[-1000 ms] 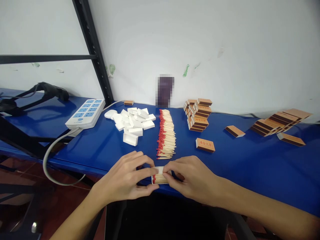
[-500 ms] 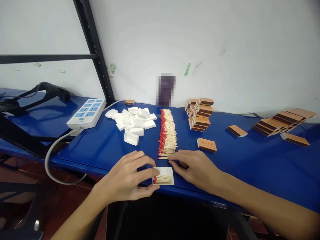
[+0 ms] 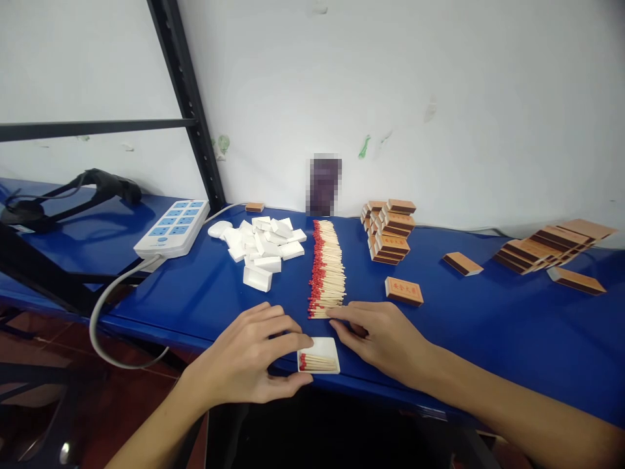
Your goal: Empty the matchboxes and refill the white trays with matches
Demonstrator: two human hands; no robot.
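Near the table's front edge lies a white tray point(image 3: 328, 344) with several red-headed matches point(image 3: 319, 363) along its lower side. My left hand point(image 3: 266, 355) grips the tray from the left, its thumb at the near edge and fingers at the far side. A long row of loose matches point(image 3: 327, 267) runs away from me beyond the tray. My right hand point(image 3: 371, 326) is at the near end of that row, index fingertip on the matches and thumb a little apart below. Whether a match sits between those fingertips is too small to tell.
A pile of white trays point(image 3: 268, 241) and a power strip point(image 3: 173, 228) are on the left. Stacked matchboxes point(image 3: 390, 234), a single matchbox point(image 3: 403, 291) and fanned matchboxes point(image 3: 551, 244) stand to the right. A black rack post point(image 3: 188, 104) rises at the left.
The whole view has shifted, so things appear slightly lower. My left fingers have eased back from over the matches in the tray. My right index fingertip has moved slightly onto the row's end.
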